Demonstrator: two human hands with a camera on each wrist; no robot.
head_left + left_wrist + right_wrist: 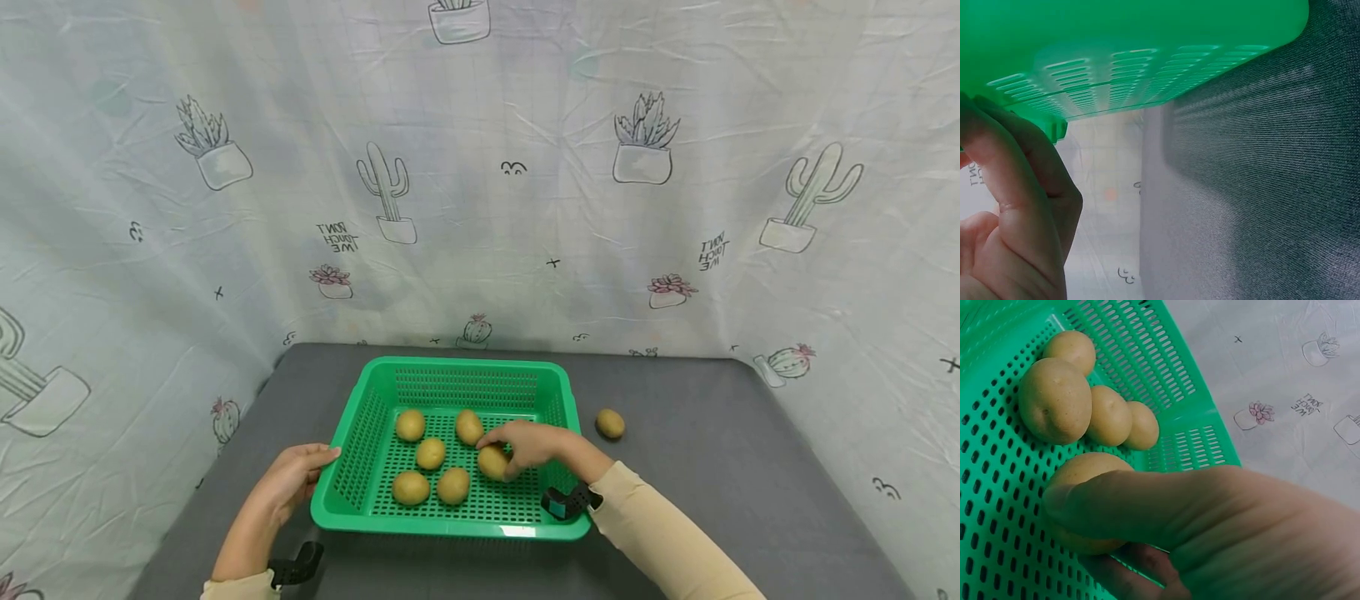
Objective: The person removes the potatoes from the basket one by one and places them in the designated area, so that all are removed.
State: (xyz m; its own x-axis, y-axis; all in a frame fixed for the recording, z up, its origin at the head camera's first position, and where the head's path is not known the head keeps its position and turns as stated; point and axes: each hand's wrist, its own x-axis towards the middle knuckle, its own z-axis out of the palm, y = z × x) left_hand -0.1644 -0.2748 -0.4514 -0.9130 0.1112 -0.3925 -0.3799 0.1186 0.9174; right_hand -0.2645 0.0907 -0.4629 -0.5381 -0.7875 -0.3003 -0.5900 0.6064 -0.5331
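A green plastic basket (450, 526) with slotted walls and floor holds several yellow-brown potatoes (410, 488). At its left rim my left hand (288, 477) grips the edge, thumb on top; the left wrist view shows the curled fingers (1035, 156) under the rim, beside the basket's outer wall (1147, 25). My right hand (534, 444) reaches over the right side into the basket and holds one potato (492, 464) between thumb and fingers, low over the slotted floor. In the right wrist view the thumb (1116, 500) covers part of that potato (1094, 464).
One more potato (611, 423) lies on the dark grey tabletop (705, 467), just right of the basket. A pale curtain (480, 208) printed with cacti hangs behind the table and along both sides.
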